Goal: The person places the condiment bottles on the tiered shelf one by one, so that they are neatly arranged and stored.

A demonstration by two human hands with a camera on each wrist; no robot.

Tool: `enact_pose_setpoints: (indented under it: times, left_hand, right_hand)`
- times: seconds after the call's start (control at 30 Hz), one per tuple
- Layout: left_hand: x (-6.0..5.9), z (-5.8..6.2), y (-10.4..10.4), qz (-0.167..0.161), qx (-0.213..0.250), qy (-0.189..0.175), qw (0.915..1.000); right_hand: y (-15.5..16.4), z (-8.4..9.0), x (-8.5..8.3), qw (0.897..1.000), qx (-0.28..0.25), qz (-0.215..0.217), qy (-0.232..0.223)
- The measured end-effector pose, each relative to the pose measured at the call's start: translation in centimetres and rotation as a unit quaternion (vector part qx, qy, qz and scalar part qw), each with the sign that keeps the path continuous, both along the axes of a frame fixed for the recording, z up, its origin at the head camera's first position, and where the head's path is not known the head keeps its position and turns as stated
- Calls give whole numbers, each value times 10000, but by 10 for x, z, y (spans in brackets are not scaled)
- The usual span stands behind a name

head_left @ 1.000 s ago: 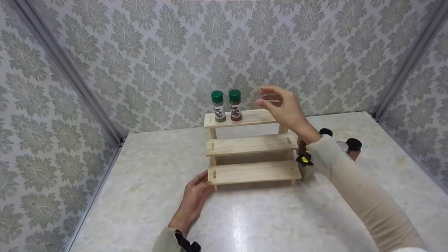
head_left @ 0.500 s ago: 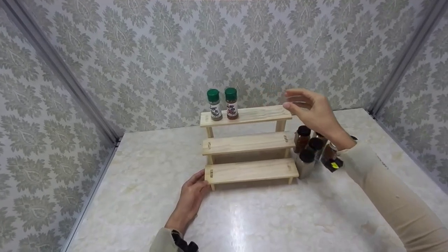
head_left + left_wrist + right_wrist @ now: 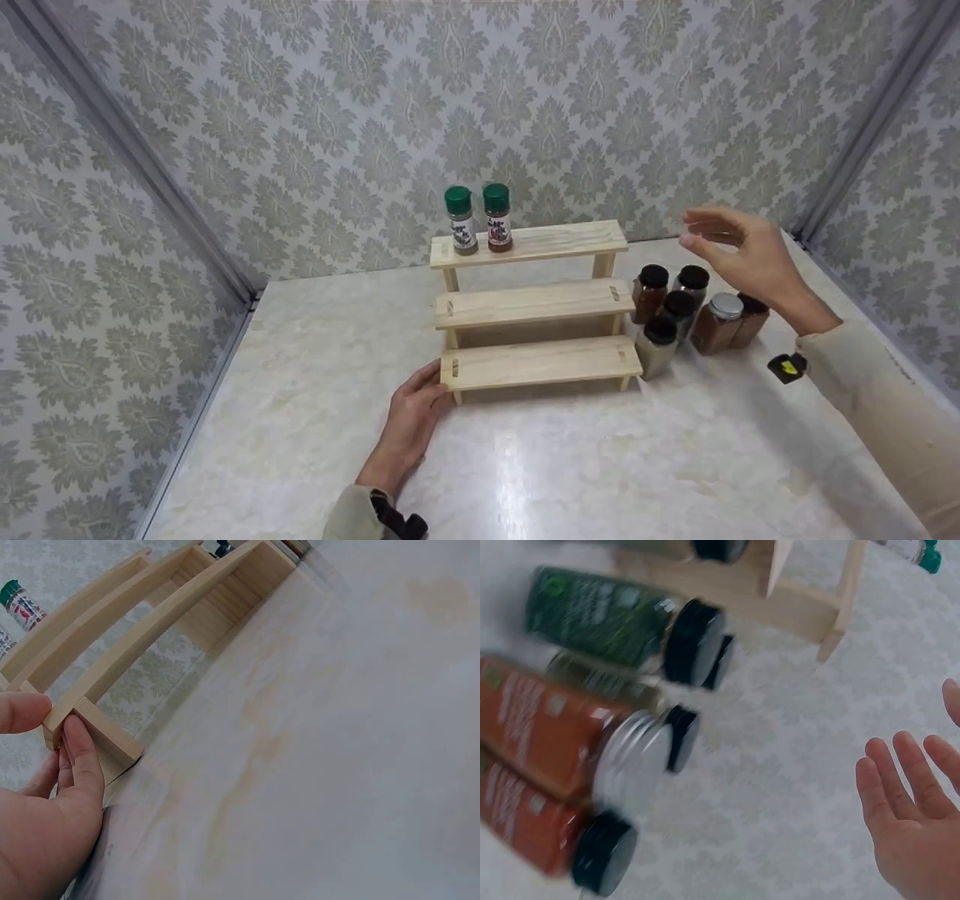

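Nearest the camera, the bench (image 3: 525,465) presents a glossy, pale marble-patterned top with a soft sheen. The left hand (image 3: 416,424) lies flat on it, cream sleeve at the wrist; its thumb and fingers (image 3: 82,757) pinch the left end of the lowest step of the wooden rack (image 3: 532,304). The rack is unfinished light pine, three plank steps rising toward the wall, square legs, visible joint slots at the step ends.

Just beside the rack's right end stands a cluster of spice jars (image 3: 686,315) on the bench: clear bodies, round black caps on most, one with a brushed silver lid (image 3: 725,305), contents reddish-brown, pale and dark. In the right wrist view their labels are blurred.

The right hand (image 3: 746,259) hangs in the air above this cluster, fingers spread and relaxed, touching nothing.

On the top step, at its left part, two green-capped bottles (image 3: 478,219) stand upright, just beside each other. Behind, the wall (image 3: 300,112) carries matte grey damask-patterned paper.
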State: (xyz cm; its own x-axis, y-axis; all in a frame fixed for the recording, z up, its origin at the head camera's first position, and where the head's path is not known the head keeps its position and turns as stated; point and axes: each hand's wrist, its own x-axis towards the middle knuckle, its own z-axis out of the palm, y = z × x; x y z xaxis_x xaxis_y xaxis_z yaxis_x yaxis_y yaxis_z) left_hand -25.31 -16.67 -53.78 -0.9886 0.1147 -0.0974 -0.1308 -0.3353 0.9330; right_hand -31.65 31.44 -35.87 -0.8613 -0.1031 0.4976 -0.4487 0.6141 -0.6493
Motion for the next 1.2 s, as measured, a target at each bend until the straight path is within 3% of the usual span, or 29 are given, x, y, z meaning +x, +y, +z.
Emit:
enact_pose_setpoints:
  times: [0.13, 0.47, 0.77, 1.0, 1.2]
  left_hand:
    - [0, 1, 0, 44, 25, -7, 10000]
    - [-2, 6, -4, 47, 65, 44, 10000]
    - [0, 3, -3, 44, 131, 28, 9999]
    - [2, 2, 1, -34, 155, -9, 9999]
    - [3, 0, 3, 46, 183, 12, 9998]
  right_hand:
    - [24, -9, -1, 9994, 167, -169, -256]
    - [75, -40, -7, 9956, 234, 65, -900]
    - [112, -69, -1, 9898, 155, 387, -1359]
    - [129, -93, 4, 9906, -235, 667, -1174]
    - [136, -105, 9, 9896, -107, 464, -1356]
